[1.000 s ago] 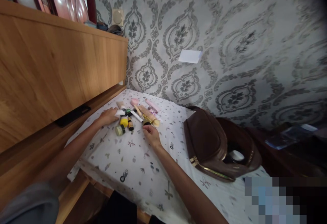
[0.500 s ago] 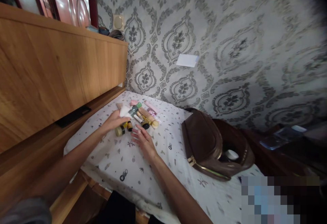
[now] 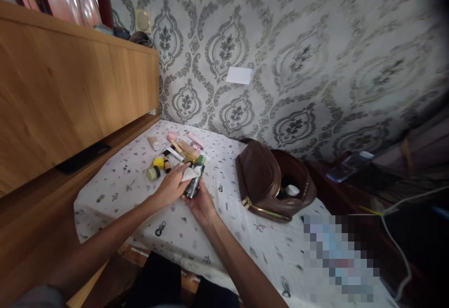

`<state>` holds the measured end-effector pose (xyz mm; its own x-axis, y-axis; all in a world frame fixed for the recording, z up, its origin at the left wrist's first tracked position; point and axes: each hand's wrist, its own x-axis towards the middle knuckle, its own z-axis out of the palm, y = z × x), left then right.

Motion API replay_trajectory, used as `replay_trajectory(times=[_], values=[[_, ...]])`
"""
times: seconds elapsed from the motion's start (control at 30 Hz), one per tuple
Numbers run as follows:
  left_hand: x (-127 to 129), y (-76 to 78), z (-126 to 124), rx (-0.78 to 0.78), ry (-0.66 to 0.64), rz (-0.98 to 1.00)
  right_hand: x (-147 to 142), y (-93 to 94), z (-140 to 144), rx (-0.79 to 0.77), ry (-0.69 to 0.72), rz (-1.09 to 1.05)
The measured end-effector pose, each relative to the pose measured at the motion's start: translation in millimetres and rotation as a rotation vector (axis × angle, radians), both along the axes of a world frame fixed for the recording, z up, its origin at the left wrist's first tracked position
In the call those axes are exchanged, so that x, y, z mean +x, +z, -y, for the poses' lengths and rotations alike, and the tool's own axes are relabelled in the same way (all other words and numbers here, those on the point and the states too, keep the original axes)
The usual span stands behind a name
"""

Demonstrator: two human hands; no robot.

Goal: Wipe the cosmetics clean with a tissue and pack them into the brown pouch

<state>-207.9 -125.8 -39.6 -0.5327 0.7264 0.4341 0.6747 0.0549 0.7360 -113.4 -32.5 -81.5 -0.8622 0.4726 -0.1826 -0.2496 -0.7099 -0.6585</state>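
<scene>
A dark bottle (image 3: pixel 195 182) with a green cap, lifted from the pile half a second ago, is now grasped by fingers of both the left hand (image 3: pixel 172 187) and right hand (image 3: pixel 199 203), nearer the brown bag (image 3: pixel 265 180).

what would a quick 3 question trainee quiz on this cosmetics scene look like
1. True or false: the brown bag is zipped shut.
2. Which hands are on the dark bottle with the green cap? A) left only B) right only C) both
3. Fill in: the left hand presses a white ____ against the bottle.

Key
1. False: it lies open, a white-lidded jar showing inside.
2. C: the right hand supports it from below, the left from the side.
3. Pad, possibly a wipe; too small to tell.
</scene>
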Motion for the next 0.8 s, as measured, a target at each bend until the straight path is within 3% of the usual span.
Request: replay_trajectory(times=[0.2, 0.33, 0.43, 0.53, 0.67, 0.8], values=[[-7.3, 21.2, -10.8, 0.084, -0.028, 0.009, 9.7, 5.1, 5.7, 0.259, 0.008, 0.048], [-20.4, 40.4, -20.2, 0.089, -0.021, 0.177, 14.7, 8.1, 4.7, 0.503, -0.067, 0.096], [-26.7, 48.2, -29.2, 0.149, 0.016, 0.435, 16.5, 8.9, 2.8, 0.575, -0.068, 0.081], [-25.3, 51.3, -37.0, 0.160, 0.001, 0.672, 18.5, 12.9, 1.1, 0.477, 0.053, 0.078], [-13.5, 51.3, -40.9, 0.178, -0.098, 0.784, 22.9, 21.6, -2.1, 0.232, 0.343, 0.031], [2.4, 43.8, -37.6, 0.166, -0.134, 0.954, 24.5, 23.2, -7.0, 0.098, 0.407, 0.006]])
